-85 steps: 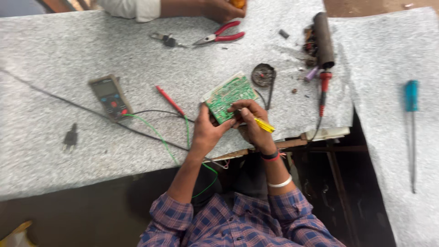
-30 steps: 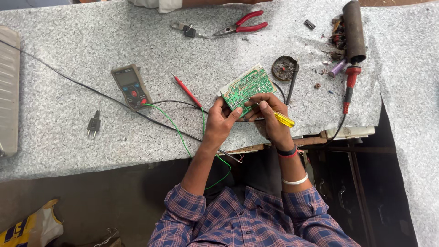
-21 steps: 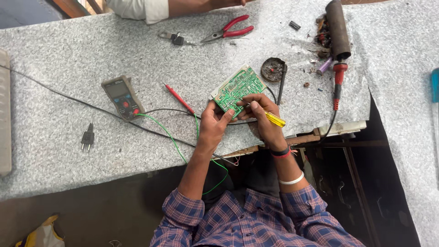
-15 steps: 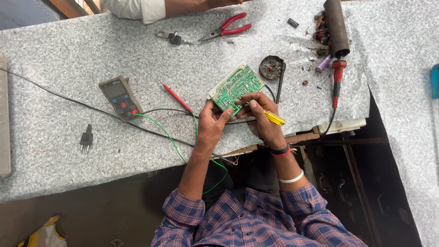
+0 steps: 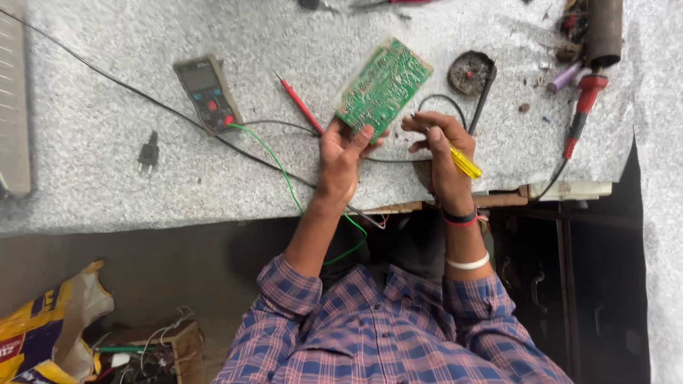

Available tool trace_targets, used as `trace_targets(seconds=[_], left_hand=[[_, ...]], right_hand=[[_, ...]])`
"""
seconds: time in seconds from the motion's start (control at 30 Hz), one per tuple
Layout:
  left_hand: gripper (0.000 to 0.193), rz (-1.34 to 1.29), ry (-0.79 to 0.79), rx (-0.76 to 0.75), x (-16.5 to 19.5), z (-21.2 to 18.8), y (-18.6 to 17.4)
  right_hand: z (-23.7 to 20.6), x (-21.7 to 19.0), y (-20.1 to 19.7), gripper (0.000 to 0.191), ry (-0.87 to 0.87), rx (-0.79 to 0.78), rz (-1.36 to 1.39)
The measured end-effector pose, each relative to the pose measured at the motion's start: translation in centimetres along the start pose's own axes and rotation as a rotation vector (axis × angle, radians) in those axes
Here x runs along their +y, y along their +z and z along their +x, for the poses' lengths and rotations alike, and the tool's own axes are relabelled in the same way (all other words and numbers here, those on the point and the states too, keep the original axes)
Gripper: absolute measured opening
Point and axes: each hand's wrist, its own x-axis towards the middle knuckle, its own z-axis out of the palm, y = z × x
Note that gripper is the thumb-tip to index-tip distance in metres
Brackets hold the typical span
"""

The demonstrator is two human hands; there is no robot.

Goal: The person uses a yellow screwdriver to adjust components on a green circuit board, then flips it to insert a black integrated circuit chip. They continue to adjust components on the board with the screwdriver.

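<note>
The left hand (image 5: 340,158) grips a flat green printed circuit board (image 5: 383,87) dotted with pale solder points; the right hand (image 5: 442,153) holds a yellow-handled screwdriver (image 5: 465,162). The speckled grey stone worktop (image 5: 107,192) carries a grey multimeter (image 5: 209,94) with a red dial, a red probe (image 5: 300,105), and black and green wires. The person's shirt is plaid, blue and pink.

Left hand (image 5: 340,158) gripping green circuit board (image 5: 383,88), right hand (image 5: 442,151) holding yellow screwdriver (image 5: 464,161)

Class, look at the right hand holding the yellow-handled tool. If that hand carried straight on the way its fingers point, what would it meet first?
The right hand points up and left toward the green circuit board held in the left hand, so that board's near edge probably comes first. Depth is unclear from one view.
</note>
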Motion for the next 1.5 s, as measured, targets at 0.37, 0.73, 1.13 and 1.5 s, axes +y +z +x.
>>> trace_targets(seconds=[0.37,0.73,1.13,1.5], left_hand=[[0.039,0.005,-0.004,-0.029,0.3,-0.5,-0.1],[0.04,0.039,-0.021,-0.028,0.5,-0.9,0.2],[0.047,0.199,0.038,-0.091,-1.2,-0.3,-0.2],[0.04,0.48,0.07,-0.047,-0.7,-0.5,0.9]], right_hand=[[-0.3,1.0,-0.4,0.031,-0.001,0.0,0.068],[-0.9,0.5,-0.3,0.027,-0.066,-0.115,0.04],[-0.1,-1.7,1.8,0.016,-0.266,0.023,-0.458],[0.4,-1.5,2.6,0.026,-0.389,0.064,-0.693]])
